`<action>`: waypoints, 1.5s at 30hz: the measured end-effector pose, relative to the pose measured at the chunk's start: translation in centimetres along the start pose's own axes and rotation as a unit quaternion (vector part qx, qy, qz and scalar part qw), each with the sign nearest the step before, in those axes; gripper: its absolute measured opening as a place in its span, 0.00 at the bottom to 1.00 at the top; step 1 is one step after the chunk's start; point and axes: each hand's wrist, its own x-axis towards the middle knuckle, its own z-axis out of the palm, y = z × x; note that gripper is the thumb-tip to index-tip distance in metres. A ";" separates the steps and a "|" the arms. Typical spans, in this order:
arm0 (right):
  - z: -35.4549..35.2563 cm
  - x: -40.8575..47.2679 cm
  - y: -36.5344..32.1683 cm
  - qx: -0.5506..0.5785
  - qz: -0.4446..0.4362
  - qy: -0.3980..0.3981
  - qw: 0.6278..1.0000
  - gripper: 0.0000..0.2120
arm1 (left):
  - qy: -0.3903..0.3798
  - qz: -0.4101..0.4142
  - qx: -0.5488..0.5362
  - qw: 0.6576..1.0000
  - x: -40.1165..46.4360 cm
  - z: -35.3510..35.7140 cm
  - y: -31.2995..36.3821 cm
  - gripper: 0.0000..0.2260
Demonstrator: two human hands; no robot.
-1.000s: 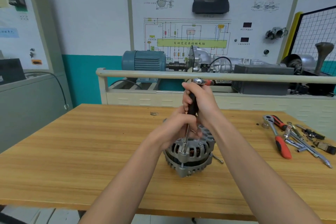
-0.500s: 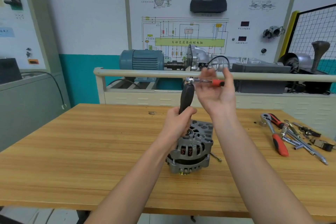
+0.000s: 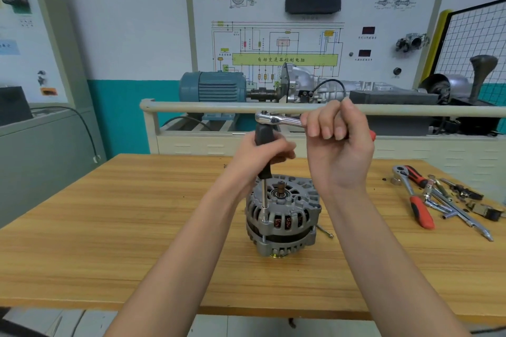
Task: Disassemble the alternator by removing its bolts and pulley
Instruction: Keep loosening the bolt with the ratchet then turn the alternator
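Observation:
A grey alternator (image 3: 283, 216) stands upright on the wooden table (image 3: 109, 227), its shaft end pointing up. A black-handled socket driver (image 3: 263, 134) stands vertically, its steel shank set on a bolt at the alternator's left front edge. My left hand (image 3: 262, 156) grips the black handle. A chrome ratchet (image 3: 276, 119) sits across the driver's top, pointing right. My right hand (image 3: 336, 142) curls round the ratchet's red handle, hiding most of it. One loose long bolt (image 3: 325, 231) lies on the table right of the alternator.
Several hand tools lie at the table's right end, among them a red-handled ratchet (image 3: 413, 197) and chrome wrenches (image 3: 460, 213). Behind the table stands a training bench with a rail (image 3: 205, 108), a blue motor (image 3: 213, 87) and a gearbox.
My right hand has left the driver handle, reached the ratchet on top and closed round its handle. My left hand has slid up onto the black handle. The view has shifted slightly.

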 end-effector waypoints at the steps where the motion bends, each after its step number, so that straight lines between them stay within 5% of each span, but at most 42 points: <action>1: 0.0 0.1 0.1 0.015 0.009 0.004 1.000 0.22 | -0.013 0.006 -0.026 1.000 0.3 0.0 0.4 0.12; 7: -1.7 3.2 0.5 0.238 0.161 0.127 0.949 0.24 | -0.109 -0.032 -0.073 0.991 0.3 -0.1 0.8 0.19; 10: -2.3 5.2 1.5 0.294 0.218 0.219 0.904 0.23 | -0.104 -0.039 -0.036 0.993 0.4 0.1 1.1 0.20; 13: -2.1 5.7 2.2 0.262 0.208 0.255 0.907 0.19 | -0.054 -0.052 -0.033 0.997 0.6 0.3 1.1 0.20; 18: -1.0 3.4 1.7 0.180 0.106 0.193 0.959 0.26 | 0.031 -0.033 -0.029 0.999 0.8 0.4 0.6 0.20; 21: 0.3 1.3 1.3 0.037 0.019 0.084 0.996 0.23 | 0.072 -0.027 -0.020 0.997 0.9 0.5 0.4 0.19; 24: 1.5 -0.7 1.8 -0.186 -0.121 -0.047 0.974 0.18 | 0.089 -0.023 -0.024 0.996 1.0 0.5 0.3 0.19; 27: 2.0 -1.1 2.0 -0.259 -0.176 -0.104 0.944 0.15 | 0.094 -0.015 -0.022 0.995 0.9 0.6 0.3 0.17; 29: 1.7 -0.7 1.7 -0.198 -0.128 -0.072 0.969 0.18 | 0.098 -0.014 -0.027 0.995 0.9 0.5 0.2 0.18; 32: 0.4 1.1 1.0 0.036 0.044 0.032 0.998 0.23 | 0.086 -0.011 -0.032 0.996 0.9 0.1 0.1 0.18; 36: -1.5 4.3 1.1 0.222 0.199 0.211 0.931 0.22 | 0.057 0.003 -0.012 0.998 0.8 -0.1 0.6 0.15; 40: -1.5 5.4 2.1 0.234 0.221 0.255 0.912 0.18 | 0.034 -0.004 -0.046 0.998 1.3 -0.1 1.2 0.16; 45: 0.0 3.3 2.0 0.181 0.125 0.195 0.956 0.24 | 0.040 -0.019 -0.057 0.997 1.2 -0.3 0.9 0.20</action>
